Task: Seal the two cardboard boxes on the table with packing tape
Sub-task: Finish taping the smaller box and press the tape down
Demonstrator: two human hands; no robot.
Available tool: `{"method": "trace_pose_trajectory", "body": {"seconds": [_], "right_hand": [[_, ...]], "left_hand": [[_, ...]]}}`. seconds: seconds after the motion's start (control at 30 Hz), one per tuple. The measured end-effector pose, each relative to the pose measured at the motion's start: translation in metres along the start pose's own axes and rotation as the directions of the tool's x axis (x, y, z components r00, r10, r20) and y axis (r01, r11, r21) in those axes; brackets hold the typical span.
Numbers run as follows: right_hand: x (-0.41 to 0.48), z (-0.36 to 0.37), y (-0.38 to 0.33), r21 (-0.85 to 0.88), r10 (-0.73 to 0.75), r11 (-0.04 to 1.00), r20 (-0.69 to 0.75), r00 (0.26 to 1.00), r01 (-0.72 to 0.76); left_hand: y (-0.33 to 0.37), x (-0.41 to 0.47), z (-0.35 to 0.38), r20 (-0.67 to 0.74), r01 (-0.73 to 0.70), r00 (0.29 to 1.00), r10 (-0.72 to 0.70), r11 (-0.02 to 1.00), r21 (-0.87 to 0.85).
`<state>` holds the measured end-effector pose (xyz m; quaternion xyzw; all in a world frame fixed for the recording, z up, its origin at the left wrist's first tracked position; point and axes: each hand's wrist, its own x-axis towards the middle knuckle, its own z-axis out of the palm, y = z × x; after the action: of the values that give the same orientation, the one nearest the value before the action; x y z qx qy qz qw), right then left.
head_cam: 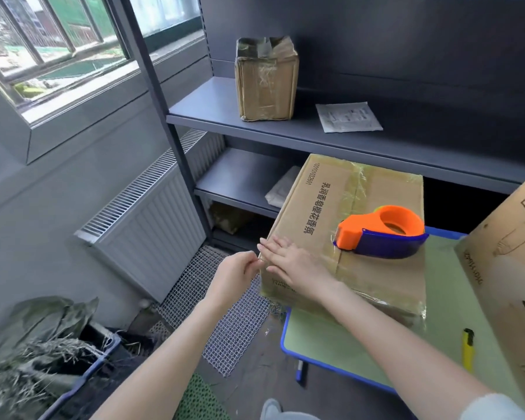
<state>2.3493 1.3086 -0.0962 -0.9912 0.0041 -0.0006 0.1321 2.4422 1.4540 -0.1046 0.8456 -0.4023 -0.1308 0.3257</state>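
Cardboard box sits right of centre in the frame, on the left end of a green table. Its seam and printed line run from lower frame to upper, away from me, and its long sides appear to run the same way. Its near face is partly covered by my forearm, and the clear tape over it shows only as glare. My right hand lies flat, fingers straight, pressing the top at the near left corner. My left hand has thumb and fingertips nipped together at that corner's edge; I cannot tell what they hold. An orange and blue tape dispenser rests on the lid. A second box is cut off at the right edge, with a yellow knife just beside it.
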Motion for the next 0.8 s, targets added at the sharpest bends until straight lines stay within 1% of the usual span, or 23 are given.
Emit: {"method": "trace_pose_trajectory", "body": {"seconds": [0.13,0.2,0.27,0.37,0.43,0.5,0.57,0.6,0.63,0.73,0.8], "right_hand": [[-0.015,0.004,0.005,0.031,0.008,1.000,-0.062,0.998,-0.006],[-0.022,0.005,0.006,0.019,0.000,1.000,-0.070,0.998,0.001],[-0.025,0.005,0.006,-0.002,-0.007,1.000,-0.082,0.997,0.007],[-0.025,0.006,0.004,-0.016,-0.017,1.000,-0.099,0.995,0.016],[-0.025,0.006,0.005,-0.029,-0.016,0.999,-0.081,0.997,0.014],[-0.026,0.007,0.007,-0.024,-0.013,1.000,-0.074,0.997,0.012],[-0.025,0.007,0.008,-0.023,-0.003,1.000,-0.048,0.999,0.002],[-0.025,0.006,0.008,-0.024,-0.003,1.000,-0.037,0.999,0.002],[-0.025,0.006,0.008,-0.024,-0.006,1.000,-0.029,1.000,0.005],[-0.026,0.004,0.009,-0.018,-0.016,1.000,-0.025,1.000,0.016],[-0.026,0.004,0.008,-0.037,-0.021,0.999,-0.016,1.000,0.021]], "left_hand": [[0.002,-0.003,0.006,0.014,-0.159,0.987,0.158,0.983,0.090],[0.005,-0.006,0.010,0.008,-0.207,0.978,0.207,0.972,0.107],[0.007,-0.007,0.014,-0.003,-0.197,0.980,0.199,0.976,0.092],[0.010,-0.011,0.019,-0.023,-0.091,0.996,0.090,0.995,-0.047],[0.014,-0.014,0.017,-0.005,-0.071,0.997,0.071,0.994,-0.084],[0.016,-0.013,0.012,0.029,-0.134,0.991,0.134,0.991,0.001],[0.018,-0.010,0.007,0.078,-0.220,0.975,0.210,0.960,0.171],[0.020,-0.007,0.005,0.095,-0.242,0.970,0.225,0.940,0.240],[0.023,-0.006,0.003,0.109,-0.247,0.968,0.226,0.930,0.272],[0.033,-0.002,0.000,0.133,-0.233,0.970,0.204,0.935,0.269],[0.038,-0.002,-0.001,0.118,-0.217,0.974,0.193,0.943,0.252]]}}
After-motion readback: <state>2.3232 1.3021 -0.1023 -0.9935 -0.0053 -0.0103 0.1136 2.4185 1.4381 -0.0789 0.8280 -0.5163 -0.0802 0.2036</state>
